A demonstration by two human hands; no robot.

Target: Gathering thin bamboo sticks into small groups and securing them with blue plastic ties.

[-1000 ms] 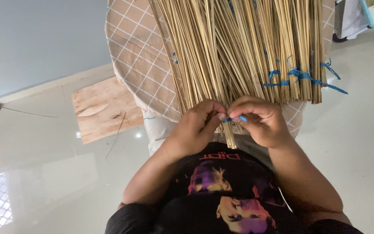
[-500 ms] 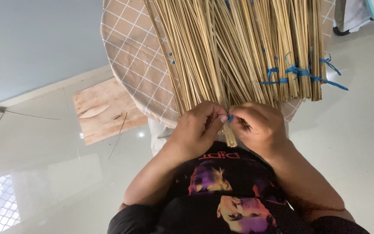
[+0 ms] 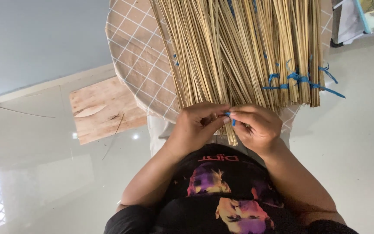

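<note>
A wide fan of thin straw-coloured sticks (image 3: 234, 47) lies across my lap on a tan checked cloth (image 3: 137, 56). My left hand (image 3: 195, 125) and my right hand (image 3: 256, 125) meet at the near ends of a small bunch of sticks (image 3: 230, 134). Both pinch a short blue string (image 3: 230, 116) between fingertips, held against that bunch. To the right, blue string ties (image 3: 297, 80) bind several other bunches in a row.
A bare wooden board (image 3: 102, 108) lies on the glossy white floor (image 3: 31, 164) to my left. A loose stick rests beside it. A pale wall rises beyond. Some pale objects stand at the top right corner (image 3: 364, 17).
My hands stayed at the same bunch, fingers shifting around the blue string. The right hand's fingertips drew closer to the left thumb, and the view shifted slightly.
</note>
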